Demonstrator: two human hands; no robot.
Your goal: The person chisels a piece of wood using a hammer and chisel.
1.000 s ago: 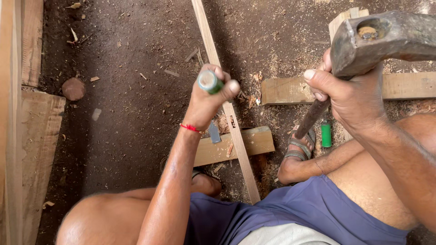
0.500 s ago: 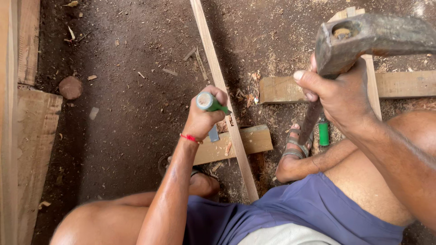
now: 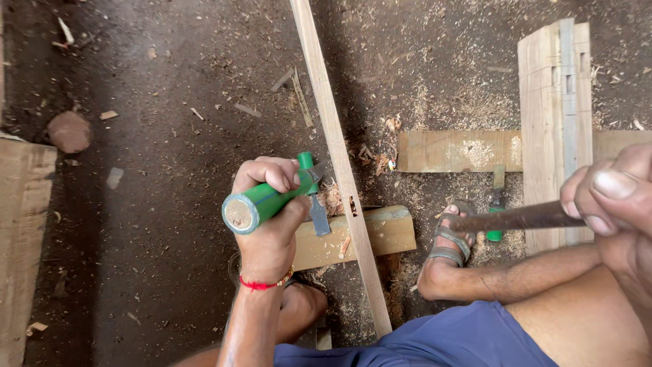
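Left hand (image 3: 272, 224) at 8 o'clock of frame centre, fingers clenched round green-handled chisel (image 3: 272, 202), blade tip beside long thin wood strip (image 3: 337, 163).

Strip lies across short wood block (image 3: 380, 234) on dirt floor (image 3: 170, 136).

Right hand (image 3: 611, 204) at 3 o'clock, fingers grasping hammer handle (image 3: 516, 217).

2nd green chisel (image 3: 496, 204) beside sandalled foot (image 3: 451, 238).

No containers visible.

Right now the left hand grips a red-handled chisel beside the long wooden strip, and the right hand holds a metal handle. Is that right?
Not quite. The chisel in the left hand has a green handle, not red; the head view shows it. The red is a thread on that wrist. It is beside the long wooden strip, and the right hand holds a metal handle.
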